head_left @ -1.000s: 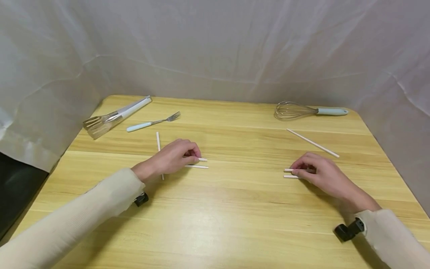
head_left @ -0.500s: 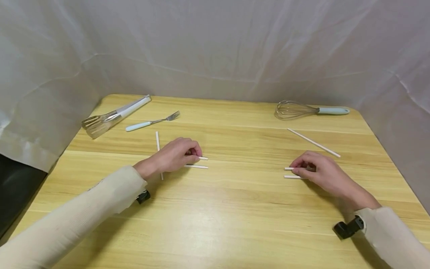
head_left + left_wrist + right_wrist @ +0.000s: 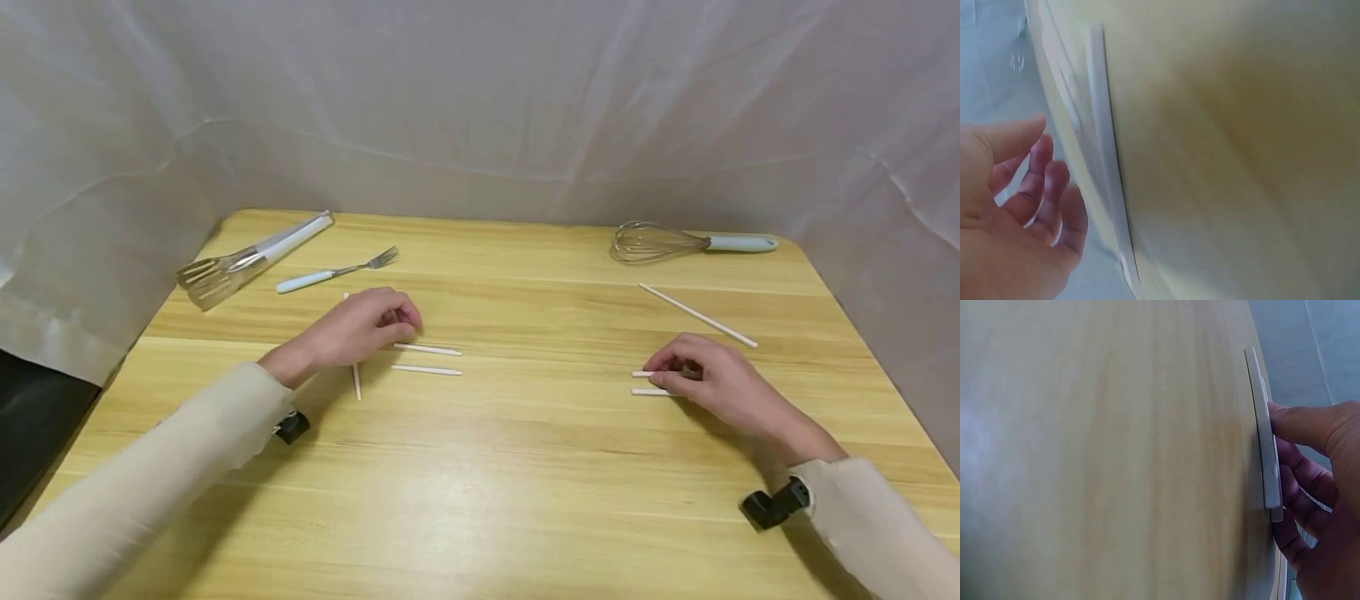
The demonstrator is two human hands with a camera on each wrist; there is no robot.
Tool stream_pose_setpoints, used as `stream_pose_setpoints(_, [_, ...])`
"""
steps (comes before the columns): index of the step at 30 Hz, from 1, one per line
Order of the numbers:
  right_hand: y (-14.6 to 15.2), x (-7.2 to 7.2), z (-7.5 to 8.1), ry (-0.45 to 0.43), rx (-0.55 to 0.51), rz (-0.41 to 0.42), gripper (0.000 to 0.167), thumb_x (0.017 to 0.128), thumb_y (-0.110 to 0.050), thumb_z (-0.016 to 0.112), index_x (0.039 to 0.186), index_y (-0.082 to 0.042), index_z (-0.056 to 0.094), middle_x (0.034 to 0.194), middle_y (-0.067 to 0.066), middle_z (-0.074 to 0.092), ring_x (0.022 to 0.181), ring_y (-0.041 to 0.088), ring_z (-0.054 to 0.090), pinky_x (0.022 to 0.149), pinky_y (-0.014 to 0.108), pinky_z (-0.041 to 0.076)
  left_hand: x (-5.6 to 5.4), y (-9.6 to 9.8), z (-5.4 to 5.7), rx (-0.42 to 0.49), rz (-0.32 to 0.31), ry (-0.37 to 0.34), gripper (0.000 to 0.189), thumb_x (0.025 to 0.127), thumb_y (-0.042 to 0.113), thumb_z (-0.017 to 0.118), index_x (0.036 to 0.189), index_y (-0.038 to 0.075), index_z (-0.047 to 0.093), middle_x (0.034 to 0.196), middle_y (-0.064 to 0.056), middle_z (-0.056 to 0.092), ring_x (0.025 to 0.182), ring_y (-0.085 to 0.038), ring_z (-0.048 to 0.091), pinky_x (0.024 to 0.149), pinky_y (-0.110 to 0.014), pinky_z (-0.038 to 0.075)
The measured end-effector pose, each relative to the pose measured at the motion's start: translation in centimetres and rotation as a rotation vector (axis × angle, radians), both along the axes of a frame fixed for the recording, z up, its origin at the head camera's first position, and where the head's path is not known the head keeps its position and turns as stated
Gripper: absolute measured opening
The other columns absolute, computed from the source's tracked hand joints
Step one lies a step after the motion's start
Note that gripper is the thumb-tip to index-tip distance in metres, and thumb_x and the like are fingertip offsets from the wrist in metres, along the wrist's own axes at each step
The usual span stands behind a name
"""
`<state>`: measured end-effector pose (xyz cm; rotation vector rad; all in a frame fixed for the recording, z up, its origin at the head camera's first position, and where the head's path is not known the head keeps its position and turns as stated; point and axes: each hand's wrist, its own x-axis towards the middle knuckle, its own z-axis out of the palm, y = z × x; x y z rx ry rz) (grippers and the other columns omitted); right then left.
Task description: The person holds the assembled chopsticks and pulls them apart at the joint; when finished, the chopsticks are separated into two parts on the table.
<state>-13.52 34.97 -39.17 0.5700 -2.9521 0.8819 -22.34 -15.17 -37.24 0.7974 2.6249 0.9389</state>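
Note:
My left hand (image 3: 360, 325) hovers just left of two short white sticks, its fingers loosely curled around nothing. Those sticks, an upper one (image 3: 435, 350) and a lower one (image 3: 427, 370), lie roughly parallel. A third white stick (image 3: 356, 383) runs crosswise beneath the hand, partly hidden. In the left wrist view, the thumb and fingertips are apart from the nearest stick (image 3: 1107, 137). At the right, my right hand (image 3: 705, 375) pinches a white stick (image 3: 639, 374) at the table; another (image 3: 645, 392) lies parallel on the near side. The hand covers most of both.
A longer-looking white stick (image 3: 697, 314) lies diagonally beyond the right hand. Farther back is a whisk (image 3: 660, 243) with a pale blue handle. Tongs (image 3: 258, 258) and a fork (image 3: 337, 271) lie at the back left. Pale curtains (image 3: 480, 108) border the wooden table (image 3: 480, 500).
My left hand has let go of the upper left stick and moved left, leaving it on the table. The right hand has barely moved and keeps its pinch.

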Motion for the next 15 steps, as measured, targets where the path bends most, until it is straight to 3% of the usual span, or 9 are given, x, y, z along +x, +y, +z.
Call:
stream_pose_setpoints(7, [-0.1,0.0,0.0,-0.013,0.001,-0.006,0.012,0.101,-0.019,0.081,0.108,-0.028,0.08,0.104,-0.01,0.072,0.091,0.003,0.058,0.079,0.014,0.044,-1.1,-3.9,0.7,-0.036,0.021,0.021,0.023,0.106,-0.003,0.063,0.123,0.009,0.073,0.126,-0.009,0.074,0.112,-0.027,0.066,0.099,-0.048,0.053])
stream_pose_setpoints(15, [0.0,-0.1,0.0,-0.032,-0.001,-0.008,0.009,0.103,-0.02,0.079,0.109,-0.026,0.08,0.107,-0.008,0.073,0.092,0.003,0.06,0.081,0.013,0.046,-1.5,-7.1,0.7,-0.032,-0.005,-0.036,0.023,0.106,-0.002,0.064,0.12,0.012,0.075,0.123,-0.007,0.073,0.106,-0.022,0.063,0.093,-0.037,0.051])
